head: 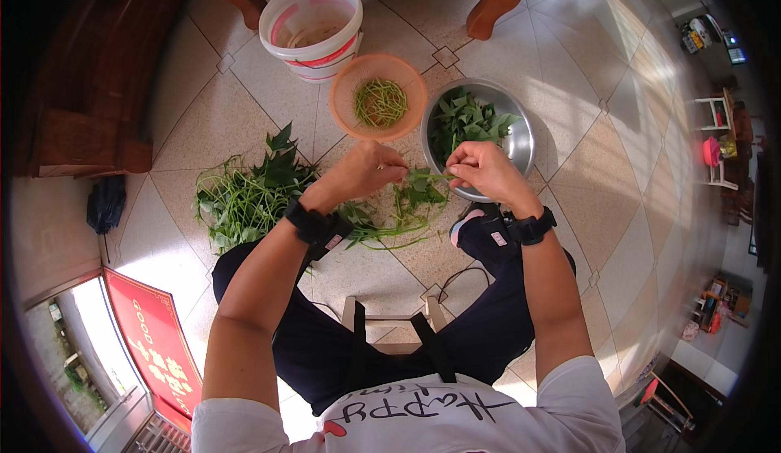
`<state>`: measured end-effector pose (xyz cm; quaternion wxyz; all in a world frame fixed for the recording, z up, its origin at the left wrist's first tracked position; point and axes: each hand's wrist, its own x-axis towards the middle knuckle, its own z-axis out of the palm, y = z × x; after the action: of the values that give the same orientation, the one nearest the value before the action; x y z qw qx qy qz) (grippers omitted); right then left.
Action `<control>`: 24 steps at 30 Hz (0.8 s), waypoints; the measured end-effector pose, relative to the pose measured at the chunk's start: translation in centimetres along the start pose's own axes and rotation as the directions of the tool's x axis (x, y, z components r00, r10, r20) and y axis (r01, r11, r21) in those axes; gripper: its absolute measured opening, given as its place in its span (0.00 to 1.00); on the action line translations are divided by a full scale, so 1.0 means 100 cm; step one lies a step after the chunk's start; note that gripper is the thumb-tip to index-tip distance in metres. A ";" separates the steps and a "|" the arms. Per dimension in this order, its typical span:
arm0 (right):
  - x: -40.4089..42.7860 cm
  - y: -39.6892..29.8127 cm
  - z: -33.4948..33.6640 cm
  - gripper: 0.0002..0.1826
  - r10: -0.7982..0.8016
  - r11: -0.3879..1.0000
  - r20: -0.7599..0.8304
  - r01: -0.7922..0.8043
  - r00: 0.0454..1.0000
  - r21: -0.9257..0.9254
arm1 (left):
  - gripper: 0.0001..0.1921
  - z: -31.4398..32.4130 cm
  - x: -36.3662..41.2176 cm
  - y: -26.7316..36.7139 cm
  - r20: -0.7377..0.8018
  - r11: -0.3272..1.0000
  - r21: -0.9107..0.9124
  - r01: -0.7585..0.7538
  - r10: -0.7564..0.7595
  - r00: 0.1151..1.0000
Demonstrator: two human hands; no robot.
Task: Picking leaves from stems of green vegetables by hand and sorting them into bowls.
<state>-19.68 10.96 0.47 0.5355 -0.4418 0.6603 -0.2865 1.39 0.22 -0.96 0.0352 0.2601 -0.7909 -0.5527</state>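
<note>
A short green stem (432, 176) stretches between my two hands above the tiled floor. My left hand (372, 169) pinches one end between thumb and fingertips, and my right hand (482, 169) pinches the other. The right hand overlaps the near rim of a steel basin (520, 142), which holds dark green leaves (470, 117). Just beyond the left hand, an orange plastic colander (345, 120) contains a small heap of cut green stems (380, 103). Loose leaves and peelings (421, 200) lie on the floor below the hands. A large pile of leafy stalks (253, 197) spreads at left.
Behind the colander stands a white bucket (311, 23) with some contents at its bottom. Wooden furniture legs (488, 14) rise at the far side. A folded dark umbrella (107, 206) and a red doormat (155, 343) are at left. A low stool (396, 320) shows between my legs.
</note>
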 end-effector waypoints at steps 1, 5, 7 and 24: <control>-0.001 -0.002 0.002 0.06 -0.001 1.000 0.001 0.001 1.000 0.000 | 0.09 -0.001 0.000 -0.002 -0.018 1.000 -0.004 -0.018 0.018 1.000; -0.001 -0.003 0.005 0.08 0.022 1.000 0.020 -0.022 1.000 0.014 | 0.09 -0.008 0.000 -0.005 -0.025 0.997 0.076 0.003 -0.001 1.000; 0.002 0.003 0.004 0.09 0.004 1.000 0.059 -0.002 0.998 -0.026 | 0.09 -0.009 -0.001 -0.006 -0.070 0.995 0.096 0.003 0.004 0.998; -0.001 -0.011 0.006 0.06 -0.013 0.999 0.057 0.015 0.998 -0.037 | 0.10 -0.008 0.002 -0.001 -0.424 0.994 0.107 -0.002 0.047 0.904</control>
<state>-18.84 10.65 1.29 0.5436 -0.4642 0.6470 -0.2653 1.54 -0.61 -0.77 0.2005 0.3661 -0.7949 -0.4403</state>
